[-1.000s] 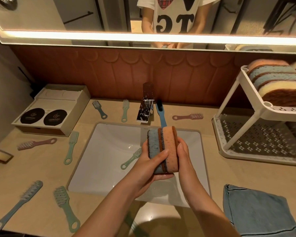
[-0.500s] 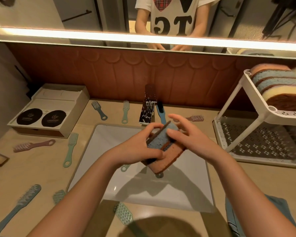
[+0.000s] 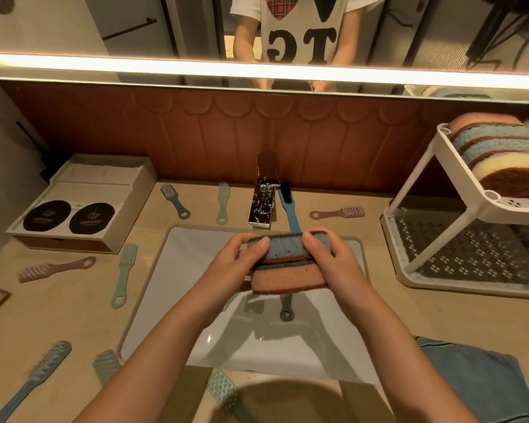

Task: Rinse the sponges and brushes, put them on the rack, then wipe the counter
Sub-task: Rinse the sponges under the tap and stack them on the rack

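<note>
Left hand (image 3: pixel 239 261) and right hand (image 3: pixel 333 261) each grip one end of a two-sponge stack, thumbs on top, fingers curled underneath. The blue sponge (image 3: pixel 284 248) sits on the orange sponge (image 3: pixel 287 277), faces touching, and both are held over the sink (image 3: pixel 177 285) just in front of the tap (image 3: pixel 263 203). Fingertips under the stack are hidden. A blue brush (image 3: pixel 289 212) runs from beside the tap toward the stack. A handle ring (image 3: pixel 286 314) shows below it in the basin, but the middle is covered, so can't tell if it's one brush. Something greenish by the left wrist is too hidden to identify. The rack (image 3: pixel 464 288) is at right, cut by the frame. Its top tier holds stacked sponges (image 3: pixel 501 154); the lower tier shows only perforated floor. The cloth (image 3: pixel 486 383) is near right, partly under the right forearm and cut off. A green brush head (image 3: pixel 223 392) is at the front counter (image 3: pixel 74 315) edge, handle hidden. More brushes lie left of the sink, well apart. Open room: left basin, and the strip between sink and rack.
</note>
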